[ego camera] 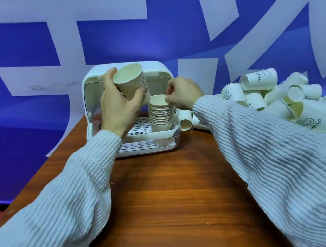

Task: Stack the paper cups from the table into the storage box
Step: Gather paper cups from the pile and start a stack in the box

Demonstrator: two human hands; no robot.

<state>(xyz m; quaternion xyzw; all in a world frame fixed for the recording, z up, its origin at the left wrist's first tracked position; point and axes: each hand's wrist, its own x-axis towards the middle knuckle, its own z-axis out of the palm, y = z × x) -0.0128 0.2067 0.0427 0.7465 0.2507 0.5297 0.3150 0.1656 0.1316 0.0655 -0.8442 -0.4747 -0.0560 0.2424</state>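
Note:
A white storage box (92, 96) with its lid raised stands at the far side of the wooden table (171, 198). Inside it, on a slotted white tray (140, 146), rises a stack of nested paper cups (162, 117). My left hand (119, 107) is shut on one white paper cup (131, 81), tilted, above and left of the stack. My right hand (182, 92) pinches the rim of the stack's top cup with its fingertips.
A large heap of loose white paper cups (284, 99) with a smiley print covers the table's right side, and a few lie just right of the box. A blue and white wall rises behind the table. The table's left edge runs diagonally.

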